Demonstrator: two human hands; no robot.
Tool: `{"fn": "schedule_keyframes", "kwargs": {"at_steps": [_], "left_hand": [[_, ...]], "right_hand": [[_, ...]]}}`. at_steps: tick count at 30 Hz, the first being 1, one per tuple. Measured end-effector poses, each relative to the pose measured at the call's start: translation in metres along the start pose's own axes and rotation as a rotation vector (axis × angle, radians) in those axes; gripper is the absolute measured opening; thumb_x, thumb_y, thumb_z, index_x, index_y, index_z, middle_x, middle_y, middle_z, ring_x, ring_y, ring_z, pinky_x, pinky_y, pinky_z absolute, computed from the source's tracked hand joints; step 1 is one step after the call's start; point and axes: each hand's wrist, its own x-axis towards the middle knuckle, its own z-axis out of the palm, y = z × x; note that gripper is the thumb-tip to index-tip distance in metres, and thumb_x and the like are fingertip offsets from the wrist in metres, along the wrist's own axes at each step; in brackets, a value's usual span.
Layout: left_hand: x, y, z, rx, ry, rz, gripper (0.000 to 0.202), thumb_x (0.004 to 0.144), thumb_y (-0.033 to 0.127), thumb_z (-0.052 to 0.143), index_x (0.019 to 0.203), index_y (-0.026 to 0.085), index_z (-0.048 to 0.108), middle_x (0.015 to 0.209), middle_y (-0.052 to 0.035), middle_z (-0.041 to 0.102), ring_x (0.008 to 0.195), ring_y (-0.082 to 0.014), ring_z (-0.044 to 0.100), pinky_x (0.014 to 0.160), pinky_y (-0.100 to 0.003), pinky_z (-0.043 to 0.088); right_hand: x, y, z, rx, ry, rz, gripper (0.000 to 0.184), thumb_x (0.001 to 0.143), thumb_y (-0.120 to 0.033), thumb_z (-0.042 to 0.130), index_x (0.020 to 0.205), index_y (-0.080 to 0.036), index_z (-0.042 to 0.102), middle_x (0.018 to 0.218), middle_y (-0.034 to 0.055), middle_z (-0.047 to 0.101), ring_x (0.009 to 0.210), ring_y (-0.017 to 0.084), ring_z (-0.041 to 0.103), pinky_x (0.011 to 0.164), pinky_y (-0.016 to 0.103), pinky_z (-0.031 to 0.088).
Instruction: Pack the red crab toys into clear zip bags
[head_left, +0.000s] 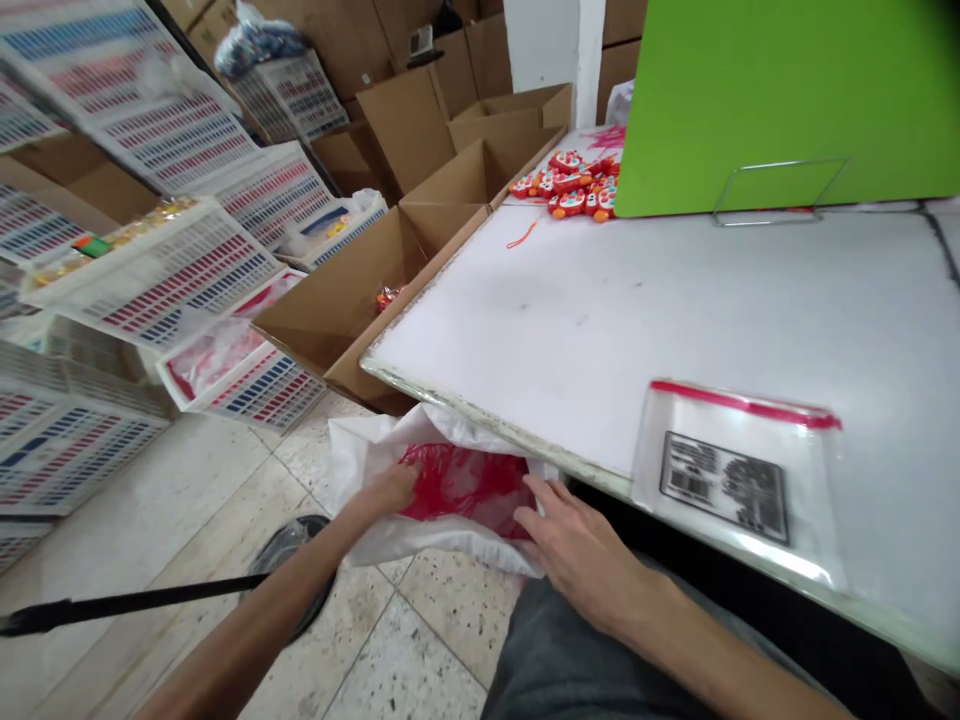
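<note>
A white plastic sack [472, 545] hangs open below the table's near-left edge, with a tangle of bright red cords [450, 480] inside it. My left hand [392, 488] reaches over the left side of the opening, fingers curled in among the cords; what they close on is hidden. At the right end of the sack, my right hand [562, 530] has its fingers bent over the rim, with a bit of white plastic between them. Close to the right hand, a clear bag with a red strip [739, 480] and a black printed label lies on the tabletop.
Red toy-like pieces [574, 185] are heaped on the white table [525, 330] beside a green board [780, 110] with a wire stand. Open cardboard boxes [330, 320] line its left edge. White slatted crates [187, 270] are stacked left; a black-handled dustpan [300, 540] stands on the floor.
</note>
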Motion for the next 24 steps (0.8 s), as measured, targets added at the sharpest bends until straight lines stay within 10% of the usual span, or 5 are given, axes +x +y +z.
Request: {"fn": "schedule_keyframes", "kwargs": {"at_steps": [18, 24], "left_hand": [[-0.024, 0.015, -0.009, -0.158, 0.126, 0.122, 0.033, 0.088, 0.036, 0.044, 0.112, 0.014, 0.052, 0.098, -0.0072, 0.062, 0.084, -0.0179, 0.061, 0.075, -0.036, 0.049], [-0.056, 0.068, -0.025, -0.102, 0.369, 0.184, 0.03, 0.077, 0.042, 0.05, 0.086, 0.017, 0.063, 0.087, -0.0055, 0.068, 0.085, -0.0243, 0.06, 0.078, -0.031, 0.045]], "right_hand": [[-0.062, 0.014, -0.042, 0.787, 0.029, 0.173, 0.023, 0.086, -0.029, 0.048, 0.104, -0.025, 0.062, 0.097, 0.0021, 0.064, 0.083, 0.015, 0.059, 0.075, 0.027, 0.048], [-0.086, 0.022, -0.071, 0.985, 0.15, 0.292, 0.031, 0.084, -0.043, 0.048, 0.106, -0.026, 0.061, 0.09, 0.0044, 0.066, 0.082, 0.019, 0.061, 0.072, 0.031, 0.05]]}}
